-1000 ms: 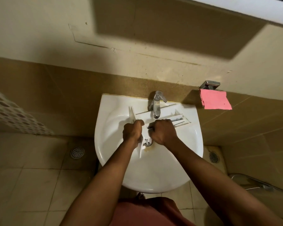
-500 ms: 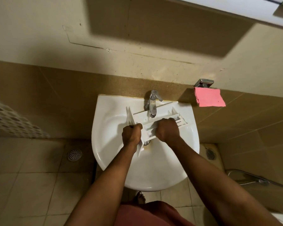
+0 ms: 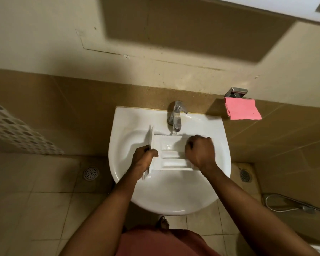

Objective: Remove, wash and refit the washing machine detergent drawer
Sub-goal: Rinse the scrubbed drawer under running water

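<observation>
Both hands — left hand (image 3: 143, 159), right hand (image 3: 199, 152) — grip the detergent drawer (image 3: 171, 154), now turned level, compartments up, under the tap (image 3: 175, 115).

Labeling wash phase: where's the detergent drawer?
Head view, centre: detergent drawer in the sink below the tap, left hand gripping its front, right hand at its other end.

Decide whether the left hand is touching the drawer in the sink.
Touching. The head view shows the left hand gripping the front panel of the drawer, fingers curled round its edge.

Pink cloth (image 3: 242, 109) under chrome holder (image 3: 236, 92); floor drain (image 3: 90, 173), perforated basket (image 3: 13, 133) at left.
</observation>
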